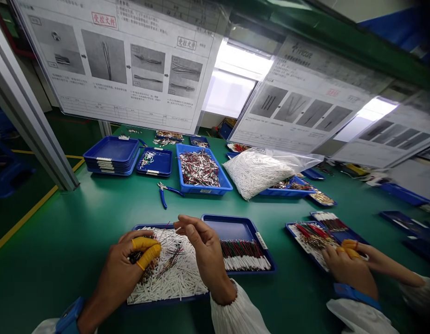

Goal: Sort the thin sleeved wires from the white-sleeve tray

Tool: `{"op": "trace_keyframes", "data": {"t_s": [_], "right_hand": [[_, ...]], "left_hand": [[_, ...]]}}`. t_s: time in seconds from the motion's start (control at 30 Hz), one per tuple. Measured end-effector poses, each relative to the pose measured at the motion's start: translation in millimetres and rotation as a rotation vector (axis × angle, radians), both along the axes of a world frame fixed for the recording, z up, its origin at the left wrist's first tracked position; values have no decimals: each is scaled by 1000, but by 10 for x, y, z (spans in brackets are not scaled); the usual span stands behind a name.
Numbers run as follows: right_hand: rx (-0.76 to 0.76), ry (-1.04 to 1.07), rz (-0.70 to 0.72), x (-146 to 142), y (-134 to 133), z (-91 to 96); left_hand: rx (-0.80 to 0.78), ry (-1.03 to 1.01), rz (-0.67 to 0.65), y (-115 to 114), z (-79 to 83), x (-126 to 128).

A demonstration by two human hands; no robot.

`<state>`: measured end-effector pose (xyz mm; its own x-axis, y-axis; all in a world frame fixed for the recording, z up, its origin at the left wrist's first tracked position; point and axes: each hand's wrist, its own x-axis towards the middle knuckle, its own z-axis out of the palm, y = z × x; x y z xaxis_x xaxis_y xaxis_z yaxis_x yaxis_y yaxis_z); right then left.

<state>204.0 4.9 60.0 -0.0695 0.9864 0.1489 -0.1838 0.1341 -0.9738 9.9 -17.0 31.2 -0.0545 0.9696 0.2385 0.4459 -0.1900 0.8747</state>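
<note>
Red stamp "受控文件" and black boxed stamp "受控文件" on the hanging instruction sheet; other print too small.

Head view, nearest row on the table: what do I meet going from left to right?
left hand gripping a wire bundle → right hand → blue tray with red and green wires lined up → co-worker's tray of loose wires → co-worker's hand
</note>
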Motion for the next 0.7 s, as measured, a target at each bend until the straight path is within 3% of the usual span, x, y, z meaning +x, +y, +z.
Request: {"op": "trace_keyframes", "data": {"t_s": [0.33, 0.53, 0.7], "right_hand": [[-165, 170, 19, -163, -30, -55], [-151, 220, 2, -104, -12, -64], [-166, 254, 91, -179, -18, -169]], "left_hand": [[26, -6, 4, -15, 16, 4], [33, -7, 16, -6, -1, -3], [29, -13, 29, 4, 33, -4]]}}
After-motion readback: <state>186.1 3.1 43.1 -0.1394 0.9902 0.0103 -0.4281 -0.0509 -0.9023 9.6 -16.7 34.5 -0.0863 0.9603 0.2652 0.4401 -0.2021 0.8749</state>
